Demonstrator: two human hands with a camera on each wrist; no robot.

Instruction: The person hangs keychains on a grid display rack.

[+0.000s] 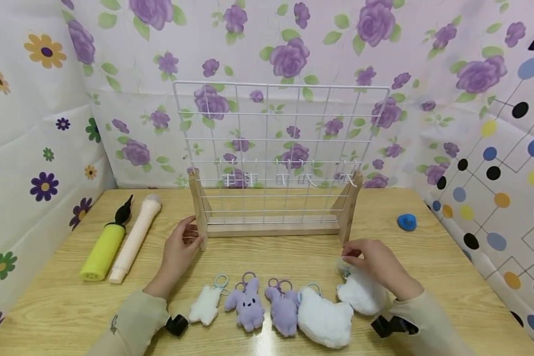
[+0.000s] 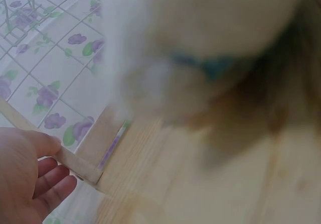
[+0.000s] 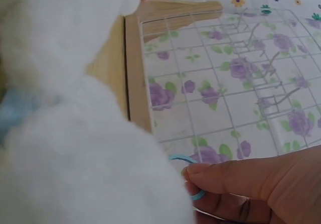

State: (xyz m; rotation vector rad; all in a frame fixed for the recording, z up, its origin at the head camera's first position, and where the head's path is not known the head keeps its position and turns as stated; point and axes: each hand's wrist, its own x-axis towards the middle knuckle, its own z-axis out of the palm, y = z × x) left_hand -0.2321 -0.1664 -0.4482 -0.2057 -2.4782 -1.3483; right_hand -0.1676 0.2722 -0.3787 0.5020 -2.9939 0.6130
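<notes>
Flowered cloth point(image 1: 267, 29) backs a table point(image 1: 267, 257). Head view: left hand point(image 1: 180, 248) grips the left post point(image 1: 197, 198) of the wooden stand point(image 1: 273, 230), presumably to steady it; right hand point(image 1: 375, 259) pinches a white toy point(image 1: 365, 295), its body just below the fingertips. Left wrist: thumb against the post, fingers curled beside it. Right wrist: thumb and fingers clasp a blue ring point(image 3: 180, 157), likely the toy's handiest grip.

Fluffy plush toy point(image 1: 364, 295), smooth wooden stand point(image 1: 273, 230)

Bright light filled the head view, leaving glare on the near tabletop point(image 1: 262, 346); close-up plush toys point(image 3: 90, 158) blurred in the 2 dimmer wrist views.
</notes>
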